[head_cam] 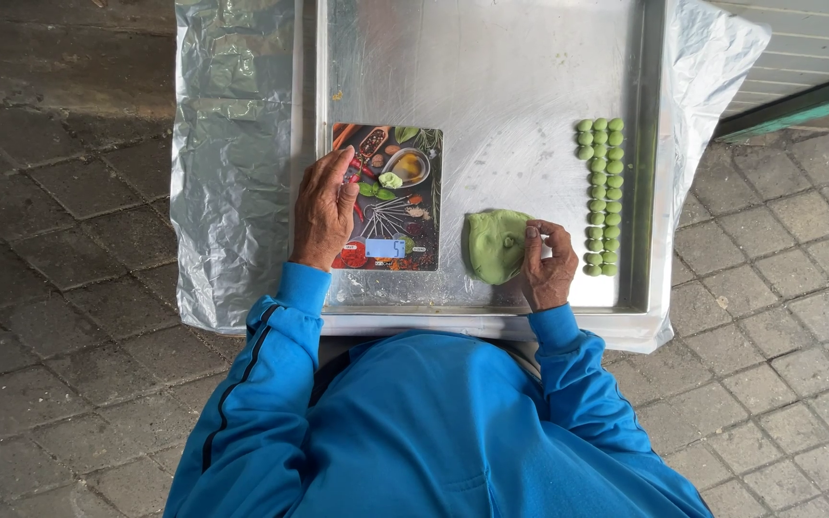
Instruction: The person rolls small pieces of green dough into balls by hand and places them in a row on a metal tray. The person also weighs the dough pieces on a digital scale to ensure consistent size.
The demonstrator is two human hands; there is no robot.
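**Now weighing: one small green piece on the scale**

Currently you're at the weighing step, as I read it. Your left hand (323,211) rests on the left edge of the scale (388,197), fingers curled loosely over the rim, gripping nothing that I can see. Your right hand (549,264) sits against the right side of the dough lump (496,247), fingertips pinched at its edge; whether a piece is already pulled free between them, I cannot tell.

- Small piece (390,179): pale green, sits on the scale's upper middle, apart from both hands.
- Dough lump: green, flattened, on the tray (491,86) just right of the scale, near the front rim.
- Balls (600,197): green, in three neat columns by the tray's right wall, well apart from the scale.
- Next move, my judgement: it calls for a small, clean pinch off the lump and a steady scale, so keep your left hand's weight off the platform or the reading will drift.

Labels and surfaces:
- Scale: flat rectangle, dark top printed with spices, spoons and herbs in red, orange and green; small light-blue lit display at its near edge, beside a red patch.
- Foil (232,163): crinkled silver sheet under the tray, spilling out left and right.
- Tray: plain brushed metal, no markings.
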